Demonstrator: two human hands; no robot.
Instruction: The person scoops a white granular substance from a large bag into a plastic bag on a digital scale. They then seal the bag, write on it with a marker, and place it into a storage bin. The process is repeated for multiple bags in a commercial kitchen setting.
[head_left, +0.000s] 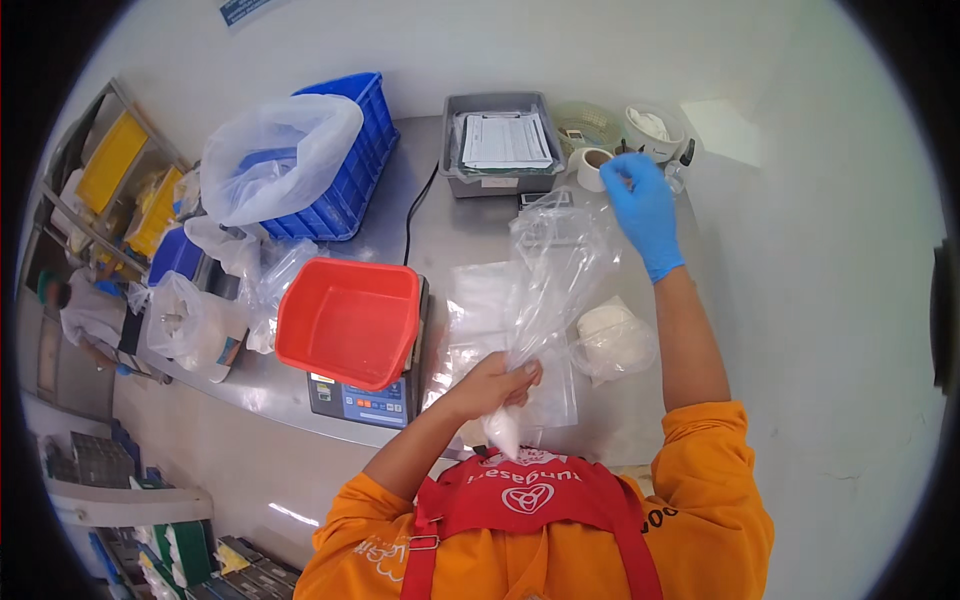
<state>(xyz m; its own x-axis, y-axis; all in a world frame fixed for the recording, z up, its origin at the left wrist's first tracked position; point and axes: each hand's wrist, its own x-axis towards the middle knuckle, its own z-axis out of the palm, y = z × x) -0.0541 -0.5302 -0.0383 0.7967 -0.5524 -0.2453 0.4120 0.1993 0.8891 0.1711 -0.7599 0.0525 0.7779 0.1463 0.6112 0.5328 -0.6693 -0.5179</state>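
Observation:
My bare left hand (496, 386) is wrapped around a clear plastic bag (551, 277), gathering it above a pouch of white powder (501, 431) at its lower end. The bag's loose upper part spreads away across the table. My right hand (643, 210), in a blue glove, is bent beside a white roll of labels or tape (591, 169). Its fingertips are partly hidden, so I cannot tell whether they pinch anything. Flat clear bags (480, 300) lie beneath the held bag. A tied bag of off-white powder (613, 337) rests below my right hand.
A red plastic basin (349, 319) sits on a digital scale (360, 401). Behind stand a blue crate (367, 150) with a plastic liner and a grey tray (499, 184) holding papers. At the back right are a mesh basket (585, 116) and white tub (652, 146). A person (94, 307) stands far left.

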